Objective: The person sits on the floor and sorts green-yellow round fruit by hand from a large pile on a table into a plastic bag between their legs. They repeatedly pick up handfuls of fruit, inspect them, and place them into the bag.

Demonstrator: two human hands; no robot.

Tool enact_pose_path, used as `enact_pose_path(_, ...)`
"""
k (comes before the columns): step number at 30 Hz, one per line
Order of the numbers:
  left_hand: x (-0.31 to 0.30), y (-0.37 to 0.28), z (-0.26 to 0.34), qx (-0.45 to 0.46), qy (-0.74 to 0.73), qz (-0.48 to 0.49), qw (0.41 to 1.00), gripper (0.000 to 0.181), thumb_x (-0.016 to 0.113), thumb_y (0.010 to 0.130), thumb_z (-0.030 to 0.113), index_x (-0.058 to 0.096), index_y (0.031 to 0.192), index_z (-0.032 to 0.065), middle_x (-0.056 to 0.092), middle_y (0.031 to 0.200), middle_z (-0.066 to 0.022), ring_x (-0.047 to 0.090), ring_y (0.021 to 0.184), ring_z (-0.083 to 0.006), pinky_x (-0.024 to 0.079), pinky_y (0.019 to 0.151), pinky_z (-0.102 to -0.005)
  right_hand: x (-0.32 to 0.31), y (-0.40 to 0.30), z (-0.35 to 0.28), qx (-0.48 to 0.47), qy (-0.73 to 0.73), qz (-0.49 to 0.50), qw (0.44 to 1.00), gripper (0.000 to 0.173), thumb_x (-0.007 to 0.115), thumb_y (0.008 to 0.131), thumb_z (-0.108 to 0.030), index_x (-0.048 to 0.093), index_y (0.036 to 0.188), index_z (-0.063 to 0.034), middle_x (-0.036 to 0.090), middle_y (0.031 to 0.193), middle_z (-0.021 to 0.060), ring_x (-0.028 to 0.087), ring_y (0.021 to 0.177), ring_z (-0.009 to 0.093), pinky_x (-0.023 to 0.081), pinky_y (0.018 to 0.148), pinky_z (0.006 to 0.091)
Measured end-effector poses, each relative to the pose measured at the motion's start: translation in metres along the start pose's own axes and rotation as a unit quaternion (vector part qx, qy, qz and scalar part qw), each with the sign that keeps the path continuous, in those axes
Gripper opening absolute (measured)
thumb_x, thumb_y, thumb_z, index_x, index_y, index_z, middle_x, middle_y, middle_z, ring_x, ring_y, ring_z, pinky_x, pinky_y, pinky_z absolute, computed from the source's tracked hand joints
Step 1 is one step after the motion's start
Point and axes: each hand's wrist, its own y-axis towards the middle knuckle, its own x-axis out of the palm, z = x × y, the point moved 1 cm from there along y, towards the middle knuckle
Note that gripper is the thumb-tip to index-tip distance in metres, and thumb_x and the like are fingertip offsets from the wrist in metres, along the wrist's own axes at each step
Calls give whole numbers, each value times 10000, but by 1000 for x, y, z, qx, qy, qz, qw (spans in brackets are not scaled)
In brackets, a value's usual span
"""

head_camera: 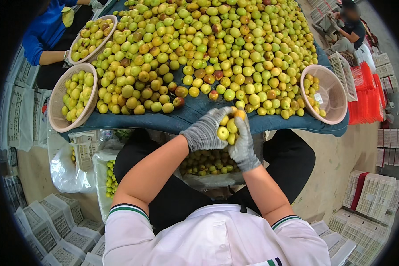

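Observation:
Several yellow-green jujube-like fruits (231, 126) are cupped between my two gloved hands, just in front of the table's padded edge. My left hand (207, 129), in a grey striped knit glove, holds them from the left. From the right, my right hand (245, 143) presses its fingers around the same cluster. Beyond my hands a broad heap of green, yellow and reddish-brown fruits (199, 43) covers the blue cloth tabletop (199, 106). Below my hands, between my knees, a plastic-lined container (216, 183) holds more fruits, many of them brownish.
At the table's left corner stands a pink plastic basket (55, 109) of fruits, with another basket (111, 31) behind it beside a co-worker's arm (51, 57). A partly filled basket (334, 96) leans at the right corner. Crates (369, 196) and red netting (364, 106) stand right; another person sits far right.

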Motion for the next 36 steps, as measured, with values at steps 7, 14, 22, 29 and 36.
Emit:
enact_pose_path(7,51,-31,9,-27,30,-141,989,1029,882,589,283,355,1442,52,529,1287,-203,523,1194,-373,436,1053,-418,-34,-76,19,43,32,128,990,564,597,933,-403,439,1394,-120,543,1307,89,547,1213,249,443,1064,424)
enact_pose_path(14,75,-13,-7,-163,156,-326,918,1029,835,675,374,325,1473,-31,623,1222,-239,628,1099,-312,496,951,-356,-82,-69,49,191,138,291,927,444,657,860,-379,580,1234,-151,623,1188,66,578,1142,250,456,1015,473)
enact_pose_path(22,-5,70,35,-53,335,3,941,294,641,862,304,676,1011,52,676,1034,-175,667,903,-308,547,815,-403,-78,-66,35,166,-104,223,955,284,608,929,-159,589,1203,-88,607,1045,35,599,959,160,510,880,362)
enact_pose_path(29,-5,89,4,-164,397,-15,903,560,644,864,472,563,1282,108,559,1240,-189,598,1084,-330,507,895,-455,-19,-35,-25,-29,-317,27,948,164,545,993,-120,629,1079,-8,650,939,61,610,825,127,522,784,280)
enact_pose_path(36,-8,67,24,-88,380,-81,917,568,660,859,450,540,1333,161,578,1126,-152,623,1036,-309,524,831,-427,-6,51,-63,-195,-375,41,905,201,599,970,-132,644,1084,28,667,924,40,603,798,102,515,735,246)
